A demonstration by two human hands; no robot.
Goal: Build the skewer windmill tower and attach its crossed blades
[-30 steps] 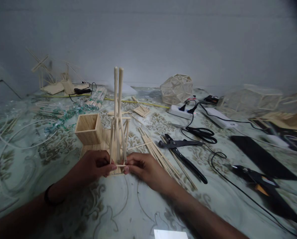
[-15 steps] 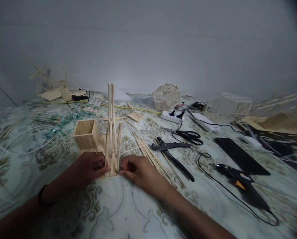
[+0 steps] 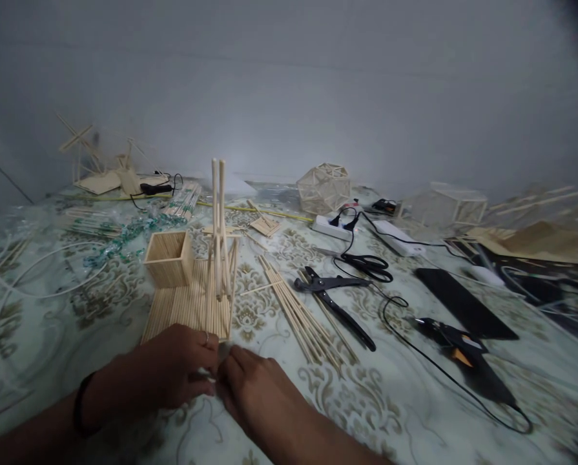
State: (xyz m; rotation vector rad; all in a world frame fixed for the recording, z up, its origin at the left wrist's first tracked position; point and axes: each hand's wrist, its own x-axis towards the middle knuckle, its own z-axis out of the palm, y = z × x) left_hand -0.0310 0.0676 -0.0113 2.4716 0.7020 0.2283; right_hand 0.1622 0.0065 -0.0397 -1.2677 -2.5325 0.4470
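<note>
My left hand (image 3: 179, 365) and my right hand (image 3: 257, 394) meet just in front of a mat of wooden sticks (image 3: 172, 314). The fingers of both are curled and close together. Anything between the fingertips is hidden. A square open box of sticks (image 3: 170, 271) stands at the mat's back left. Two tall upright sticks (image 3: 217, 213) rise from the mat's right side, within a frame of thinner sticks (image 3: 232, 274).
Loose sticks (image 3: 303, 316), pliers-like cutters (image 3: 337, 303) and scissors (image 3: 369, 266) lie to the right. Farther right are a glue gun (image 3: 467, 355) with its cord and a black slab (image 3: 465, 303). A power strip (image 3: 332, 227) and a stick polyhedron (image 3: 325, 187) stand behind.
Both hands have moved from the upright sticks toward me and come together in front of the mat. More of the mat now shows. The box and upright sticks stay in place.
</note>
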